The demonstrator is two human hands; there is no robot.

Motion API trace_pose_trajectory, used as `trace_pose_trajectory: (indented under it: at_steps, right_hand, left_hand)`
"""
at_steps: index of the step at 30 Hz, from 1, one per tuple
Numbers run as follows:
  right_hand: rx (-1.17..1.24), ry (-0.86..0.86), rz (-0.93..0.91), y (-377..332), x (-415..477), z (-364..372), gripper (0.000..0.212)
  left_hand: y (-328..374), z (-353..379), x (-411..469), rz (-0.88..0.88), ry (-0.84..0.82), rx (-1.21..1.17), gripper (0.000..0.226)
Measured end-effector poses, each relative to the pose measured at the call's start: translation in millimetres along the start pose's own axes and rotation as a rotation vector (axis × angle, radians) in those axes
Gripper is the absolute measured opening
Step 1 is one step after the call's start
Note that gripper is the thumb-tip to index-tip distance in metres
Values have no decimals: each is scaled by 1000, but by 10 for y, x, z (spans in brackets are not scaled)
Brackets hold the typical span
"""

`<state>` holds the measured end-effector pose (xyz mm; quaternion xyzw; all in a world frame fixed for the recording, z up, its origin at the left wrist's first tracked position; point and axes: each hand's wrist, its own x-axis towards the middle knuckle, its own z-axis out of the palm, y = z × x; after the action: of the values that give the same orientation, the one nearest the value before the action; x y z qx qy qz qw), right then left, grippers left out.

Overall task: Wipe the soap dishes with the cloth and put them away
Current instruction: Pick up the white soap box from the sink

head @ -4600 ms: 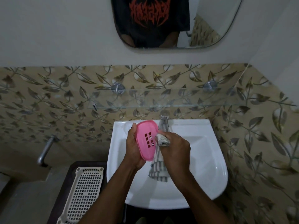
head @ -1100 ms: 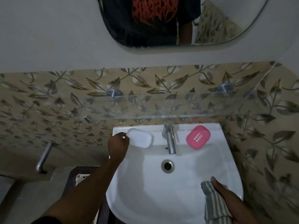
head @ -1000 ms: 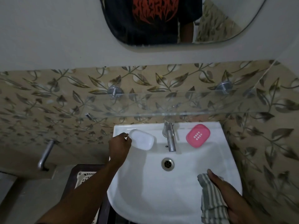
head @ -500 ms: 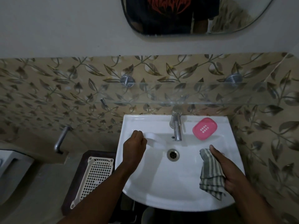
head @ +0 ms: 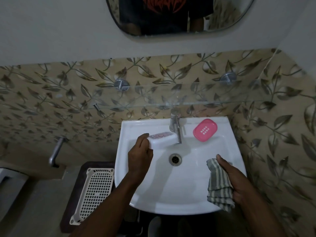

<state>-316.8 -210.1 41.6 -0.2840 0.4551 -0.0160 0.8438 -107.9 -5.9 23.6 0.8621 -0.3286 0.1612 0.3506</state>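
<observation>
My left hand [head: 140,156] grips a white soap dish [head: 162,140] by its left end and holds it tilted over the left side of the white basin [head: 171,199]. A pink soap dish [head: 204,130] with small slots lies on the basin's back rim, right of the tap [head: 175,125]. My right hand [head: 236,180] clutches a striped grey-and-white cloth [head: 218,187] over the basin's right rim. The cloth hangs bunched, apart from both dishes.
A glass shelf [head: 171,101] on metal pegs runs along the leaf-patterned tiles above the tap. A white perforated tray [head: 95,190] lies on a dark stand left of the basin. A metal pipe [head: 55,151] juts from the left wall. The drain [head: 175,159] sits mid-basin.
The pink dish went from my hands to the back rim. My left hand took the white dish off the back-left rim and brought it over the bowl; my right hand drew inward with the cloth.
</observation>
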Motion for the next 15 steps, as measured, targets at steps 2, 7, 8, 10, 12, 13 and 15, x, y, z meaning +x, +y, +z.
trace_pose_trajectory:
  at_steps: [2, 7, 8, 10, 12, 13, 15]
  right_hand:
    - [-41, -13, -37, -8, -15, 41, 32]
    - [-126, -20, -133, -53, -16, 179, 44]
    - [-122, -21, -136, -49, -21, 196, 45]
    - [-109, -27, -141, -20, -31, 214, 44]
    - [-98, -35, -154, 24, -52, 214, 41]
    - [-103, -30, -156, 44, -68, 224, 40]
    - [-108, -10, -161, 91, -96, 231, 35]
  left_hand:
    - [70, -40, 50, 35, 30, -40, 23]
    - [207, -167, 188, 85, 93, -44, 27]
    - [216, -179, 175, 92, 65, -18, 27]
    - [195, -160, 66, 84, -31, 50, 34]
    - [159, -158, -52, 18, -69, 36, 43]
    - [150, -169, -72, -16, -66, 16, 43]
    - [152, -175, -89, -21, -65, 30, 42]
